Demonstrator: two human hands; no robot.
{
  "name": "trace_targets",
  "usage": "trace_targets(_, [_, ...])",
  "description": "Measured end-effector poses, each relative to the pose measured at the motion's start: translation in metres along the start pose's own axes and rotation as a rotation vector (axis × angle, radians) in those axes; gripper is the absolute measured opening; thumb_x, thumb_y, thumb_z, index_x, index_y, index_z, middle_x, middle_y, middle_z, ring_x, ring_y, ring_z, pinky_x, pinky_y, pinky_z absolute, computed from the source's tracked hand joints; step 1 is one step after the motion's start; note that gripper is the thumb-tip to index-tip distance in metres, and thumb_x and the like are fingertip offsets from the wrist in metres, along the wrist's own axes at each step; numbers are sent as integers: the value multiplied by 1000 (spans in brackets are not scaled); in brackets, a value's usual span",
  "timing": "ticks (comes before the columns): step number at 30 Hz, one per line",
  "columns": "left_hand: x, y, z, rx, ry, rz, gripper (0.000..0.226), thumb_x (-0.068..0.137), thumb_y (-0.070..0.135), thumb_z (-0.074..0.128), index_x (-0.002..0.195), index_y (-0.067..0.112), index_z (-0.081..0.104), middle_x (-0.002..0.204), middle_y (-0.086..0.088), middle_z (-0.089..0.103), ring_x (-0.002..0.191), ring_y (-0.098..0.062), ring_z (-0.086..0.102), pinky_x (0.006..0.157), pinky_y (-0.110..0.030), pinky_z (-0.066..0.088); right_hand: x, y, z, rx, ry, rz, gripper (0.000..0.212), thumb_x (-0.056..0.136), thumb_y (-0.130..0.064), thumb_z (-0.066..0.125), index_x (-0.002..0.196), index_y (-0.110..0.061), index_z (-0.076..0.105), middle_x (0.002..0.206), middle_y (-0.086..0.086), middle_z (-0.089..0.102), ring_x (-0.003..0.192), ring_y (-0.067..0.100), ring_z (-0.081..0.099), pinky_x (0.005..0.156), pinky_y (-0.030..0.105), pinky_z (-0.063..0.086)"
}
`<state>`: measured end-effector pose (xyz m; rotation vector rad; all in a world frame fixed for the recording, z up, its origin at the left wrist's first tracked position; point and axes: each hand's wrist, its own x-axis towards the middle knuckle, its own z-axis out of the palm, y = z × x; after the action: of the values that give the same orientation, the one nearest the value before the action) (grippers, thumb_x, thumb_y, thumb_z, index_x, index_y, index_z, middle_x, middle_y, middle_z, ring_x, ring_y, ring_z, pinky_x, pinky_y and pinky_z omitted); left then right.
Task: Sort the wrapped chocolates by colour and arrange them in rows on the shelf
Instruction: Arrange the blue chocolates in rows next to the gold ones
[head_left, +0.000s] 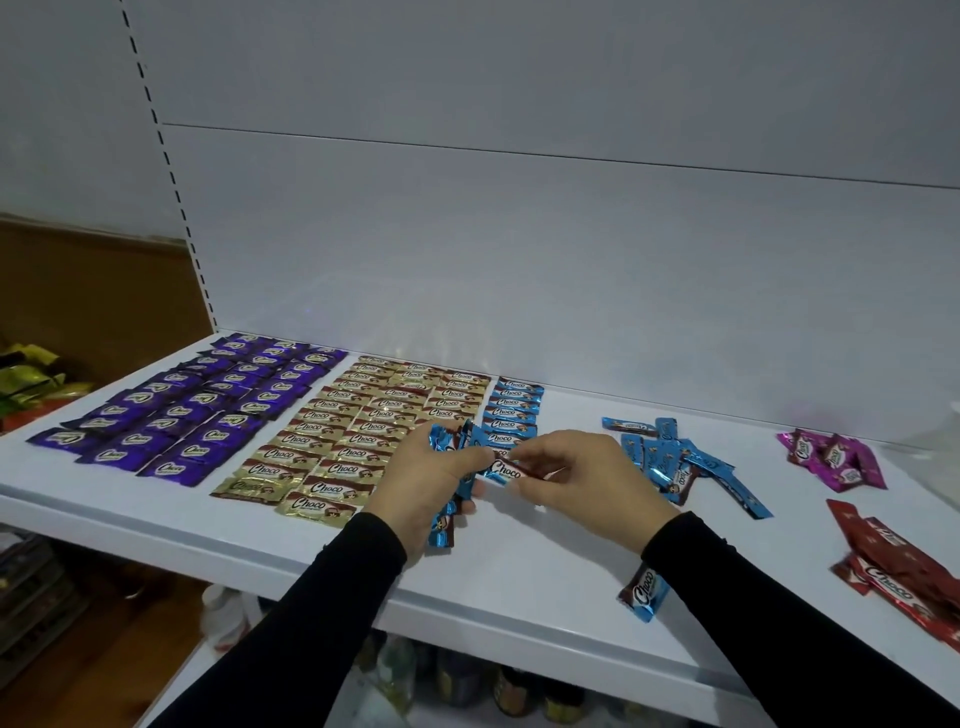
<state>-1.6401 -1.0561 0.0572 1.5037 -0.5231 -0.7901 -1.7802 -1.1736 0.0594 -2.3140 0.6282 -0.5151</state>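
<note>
Two hands work over the white shelf (519, 597), near its front lip. Left hand (426, 483) is curled round a stack of blue chocolates (442, 525), thumb on top, the bundle standing roughly on edge with its lower end just above the shelf. Right hand (582, 483) pinches one blue chocolate (504, 472) between thumb and forefinger, held between the two hands at the near end of the blue row (511, 410). Both sleeves are black; the forearms come in over the front edge.

Sorted blocks: purple rows (192, 410) at the left, reaching close to the shelf's left edge; gold rows (353, 436) just beside them, a narrow gap between; the blue row next, a single column running to the back wall.

Unsorted: loose blue pile (680, 457) right of the hands, pink pile (831, 460) further right, red pile (904, 571) by the front right edge. A single blue piece (643, 592) lies alone near the front lip, under the right wrist.

Bare shelf shows in front of the gold rows and between the hands and the front lip.
</note>
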Motion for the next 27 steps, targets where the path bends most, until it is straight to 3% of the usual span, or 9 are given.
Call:
trace_targets(4, [-1, -2, -1, -22, 12, -2, 20, 86, 14, 75, 101, 15, 63, 73, -9, 69, 56, -18, 60, 46, -26, 49, 2, -1, 4, -179, -15, -117, 31, 85, -24, 73, 115, -28, 72, 98, -11, 66, 88, 4, 60, 80, 23, 50])
trace_targets(8, [1, 3, -9, -96, 113, 11, 18, 86, 12, 74, 99, 17, 62, 71, -7, 67, 50, -13, 57, 47, -26, 48, 5, 3, 8, -284, -13, -68, 26, 89, -31, 66, 114, -30, 71, 96, -17, 56, 88, 3, 52, 76, 18, 41])
trace_targets(12, [6, 12, -20, -247, 160, 1, 16, 88, 11, 73, 101, 11, 64, 86, -11, 71, 53, -13, 60, 44, -24, 49, 8, 5, 21, -388, -90, -43, 23, 91, -43, 58, 106, -30, 71, 103, -9, 56, 102, 11, 54, 87, 29, 48])
trace_targets(19, [8, 10, -27, -289, 158, -16, 25, 87, 12, 73, 110, 6, 63, 88, -11, 71, 55, -15, 59, 46, -24, 48, 0, 3, 24, -322, -54, -73, 36, 96, -40, 56, 127, -24, 64, 122, -8, 52, 117, 8, 45, 100, 29, 43])
trace_targets(24, [11, 10, -27, -298, 154, -18, 25, 87, 12, 74, 109, 5, 64, 93, -15, 72, 57, -16, 60, 47, -26, 48, -10, 2, 27, -501, -192, -179, 33, 100, -49, 38, 110, -26, 60, 114, -9, 48, 106, 13, 42, 96, 36, 40])
trace_targets(27, [11, 10, -27, -292, 158, -17, 23, 87, 12, 74, 108, 7, 64, 94, -15, 72, 58, -16, 61, 47, -27, 49, -7, 0, 28, -535, -184, -183, 34, 102, -50, 34, 105, -24, 56, 113, -8, 47, 102, 12, 40, 95, 38, 38])
